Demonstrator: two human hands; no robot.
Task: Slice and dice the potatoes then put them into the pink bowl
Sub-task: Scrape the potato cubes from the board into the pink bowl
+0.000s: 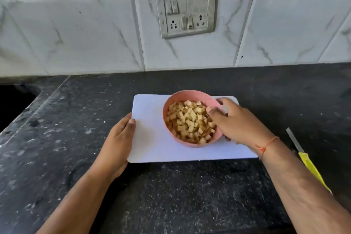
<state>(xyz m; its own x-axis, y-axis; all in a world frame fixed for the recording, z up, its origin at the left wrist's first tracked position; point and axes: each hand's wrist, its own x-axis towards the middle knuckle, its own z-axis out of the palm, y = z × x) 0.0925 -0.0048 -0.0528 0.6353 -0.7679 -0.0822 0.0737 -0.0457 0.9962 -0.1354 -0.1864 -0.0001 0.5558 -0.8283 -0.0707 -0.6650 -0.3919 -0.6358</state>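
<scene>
A pink bowl [182,97] stands on a white cutting board [152,138], tilted a little toward me. It is filled with several diced potato pieces [188,119]. My right hand [235,121] grips the bowl's right rim, thumb over the edge and fingers curled round the outside. My left hand [119,138] holds the board's left edge, thumb on top and fingers under it. A yellow-handled knife [307,161] lies on the counter to the right of my right forearm.
The board lies on a black speckled stone counter [76,138]. A sink opening [13,104] cuts into the counter at far left. A tiled wall with a switch and socket plate [187,12] rises behind.
</scene>
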